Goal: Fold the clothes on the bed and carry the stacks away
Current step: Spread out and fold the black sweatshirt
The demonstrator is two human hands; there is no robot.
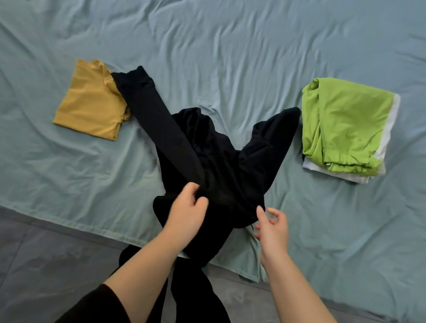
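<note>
The left hand's (187,210) fingers and thumb are curled tight on a bunch of the black top (222,157) near its lower middle. The right hand (274,227) sits just beside the top's right edge, its fingers loosely bent and apart, holding nothing. The top lies crumpled on the bed (215,35) at the near edge, its hem hanging over it. One sleeve runs up-left onto the edge of a folded yellow shirt (92,105). The other points toward a folded green garment (345,125) stacked on a white one (388,138).
</note>
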